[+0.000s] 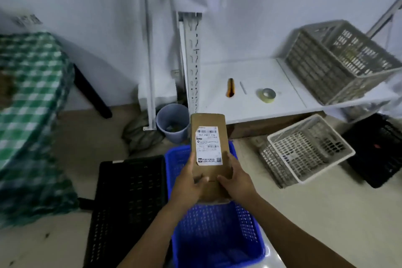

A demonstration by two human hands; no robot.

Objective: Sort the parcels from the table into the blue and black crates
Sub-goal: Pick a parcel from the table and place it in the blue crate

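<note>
A brown cardboard parcel (208, 124) with a white shipping label faces up in front of me, held over the blue crate (217, 230). My left hand (189, 183) grips its lower left edge, thumb on top. My right hand (236, 178) grips its lower right edge the same way. The black crate (128, 202) stands on the floor directly left of the blue one. The table (13, 76) with a green checked cloth is at the far left.
A white shelf (256, 106) behind holds a grey crate (339, 61), a tape roll (268, 95), a pen and an orange knife. On the floor are a white crate (304, 150), another black crate (378, 152) and a blue bin (173, 122).
</note>
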